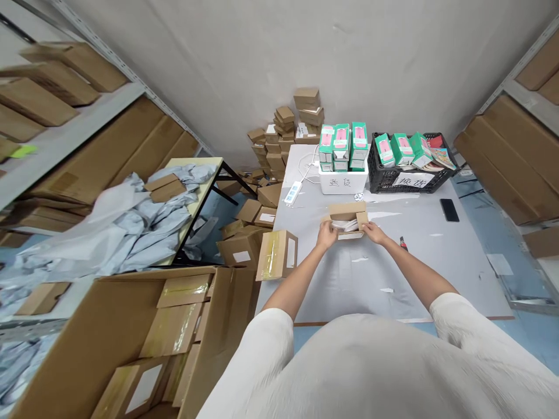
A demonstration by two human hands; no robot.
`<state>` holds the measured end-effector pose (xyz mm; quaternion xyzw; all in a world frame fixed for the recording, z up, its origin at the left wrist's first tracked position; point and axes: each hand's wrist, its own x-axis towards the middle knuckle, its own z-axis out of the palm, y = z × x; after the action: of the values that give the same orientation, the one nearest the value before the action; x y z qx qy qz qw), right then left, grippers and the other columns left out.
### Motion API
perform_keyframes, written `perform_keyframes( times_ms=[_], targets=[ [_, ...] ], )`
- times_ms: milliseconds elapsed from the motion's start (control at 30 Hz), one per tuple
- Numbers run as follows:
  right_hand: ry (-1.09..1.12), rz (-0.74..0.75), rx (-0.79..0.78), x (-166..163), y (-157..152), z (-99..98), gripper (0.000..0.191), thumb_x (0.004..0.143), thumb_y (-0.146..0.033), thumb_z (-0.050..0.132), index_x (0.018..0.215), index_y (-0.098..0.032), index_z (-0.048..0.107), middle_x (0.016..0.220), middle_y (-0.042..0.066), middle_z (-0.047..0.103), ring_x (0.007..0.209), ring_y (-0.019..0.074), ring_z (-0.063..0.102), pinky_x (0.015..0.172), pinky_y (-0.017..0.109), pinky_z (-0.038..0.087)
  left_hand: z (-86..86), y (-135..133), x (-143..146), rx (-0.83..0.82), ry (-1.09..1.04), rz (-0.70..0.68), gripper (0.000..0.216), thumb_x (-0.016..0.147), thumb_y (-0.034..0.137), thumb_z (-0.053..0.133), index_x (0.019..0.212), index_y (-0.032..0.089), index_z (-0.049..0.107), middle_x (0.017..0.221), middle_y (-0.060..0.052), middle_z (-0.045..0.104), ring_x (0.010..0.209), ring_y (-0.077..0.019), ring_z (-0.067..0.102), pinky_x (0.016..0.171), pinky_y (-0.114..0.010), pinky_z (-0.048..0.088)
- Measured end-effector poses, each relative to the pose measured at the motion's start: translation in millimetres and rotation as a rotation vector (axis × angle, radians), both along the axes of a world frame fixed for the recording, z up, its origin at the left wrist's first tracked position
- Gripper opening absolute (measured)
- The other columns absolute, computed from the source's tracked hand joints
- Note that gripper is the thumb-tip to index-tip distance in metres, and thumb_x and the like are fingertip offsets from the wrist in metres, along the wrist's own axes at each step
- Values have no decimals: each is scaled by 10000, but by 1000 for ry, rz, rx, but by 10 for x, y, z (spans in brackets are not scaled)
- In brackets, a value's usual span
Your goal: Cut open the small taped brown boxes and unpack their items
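Observation:
In the head view a small brown cardboard box [347, 209] sits on the grey table, its flaps raised. Something white and thin, too small to name, shows inside it. My left hand [326, 234] is closed on the box's left side, fingers at the near left corner. At the right side, my right hand [374, 231] grips the flap edge between thumb and fingers. A box cutter [403, 243] with red and black colouring lies on the table, just right of my right forearm.
Behind the box stand a white bin [343, 183] and a black crate [404, 179], both with green-and-pink boxes. A phone [449, 210] lies right; a power strip [293, 193] lies left. A taped carton [276, 255] overhangs the left edge. A large open carton [126, 291] holds taped boxes.

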<state>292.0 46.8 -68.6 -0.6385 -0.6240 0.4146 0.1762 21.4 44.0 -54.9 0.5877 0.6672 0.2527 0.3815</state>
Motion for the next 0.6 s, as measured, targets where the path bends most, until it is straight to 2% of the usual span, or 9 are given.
perform_keyframes(
  times_ms=[100, 200, 267, 367, 433, 500, 600],
  targets=[
    [24, -26, -35, 35, 8, -1, 577, 1045, -621, 520, 1280, -185, 817, 1434, 159, 730, 1471, 371, 558, 1279, 479, 389, 20, -94, 104, 11, -113, 91, 707, 924, 247, 715, 1579, 228, 452, 1620, -176, 549, 1438, -302, 612, 1216, -448, 475],
    [60, -23, -38, 92, -4, -3, 542, 1045, -609, 519, 1220, -198, 826, 1368, 139, 765, 1417, 361, 597, 1250, 490, 422, 19, -199, 217, -67, -197, 126, 798, 935, 250, 719, 1633, 208, 333, 1566, -202, 598, 1355, -280, 680, 1161, -430, 511],
    [90, -12, -32, 126, -23, -5, 509, 1043, -591, 525, 1179, -204, 826, 1322, 127, 782, 1371, 353, 623, 1227, 496, 449, 3, -269, 272, -78, -156, 123, 748, 926, 242, 730, 1593, 218, 392, 1535, -190, 634, 1400, -293, 653, 1194, -442, 485],
    [126, -4, -34, 160, -60, -10, 477, 1025, -588, 551, 1134, -210, 821, 1270, 115, 794, 1315, 344, 645, 1186, 496, 492, -24, -352, 314, -94, -16, 161, 497, 919, 254, 735, 1397, 233, 600, 1497, -166, 668, 1459, -343, 602, 1245, -497, 439],
    [147, -3, -49, 178, -87, -16, 474, 1012, -598, 570, 1127, -213, 821, 1272, 122, 787, 1296, 345, 649, 1154, 497, 522, -31, -380, 328, -144, 17, 192, 368, 923, 267, 729, 1284, 215, 677, 1455, -164, 697, 1421, -351, 631, 1227, -490, 459],
    [167, -8, -67, 200, -116, -24, 481, 1007, -606, 576, 1145, -218, 824, 1308, 135, 772, 1293, 347, 650, 1124, 510, 544, -26, -393, 343, -191, 4, 204, 341, 927, 266, 718, 1262, 204, 704, 1401, -146, 738, 1354, -325, 677, 1189, -453, 495],
    [187, -20, -77, 240, -160, -28, 511, 1006, -630, 570, 1206, -233, 822, 1362, 139, 752, 1309, 341, 644, 1112, 541, 553, 13, -407, 363, -176, -9, 196, 384, 912, 248, 717, 1294, 213, 715, 1371, -114, 771, 1318, -305, 695, 1174, -445, 510]
  ],
)
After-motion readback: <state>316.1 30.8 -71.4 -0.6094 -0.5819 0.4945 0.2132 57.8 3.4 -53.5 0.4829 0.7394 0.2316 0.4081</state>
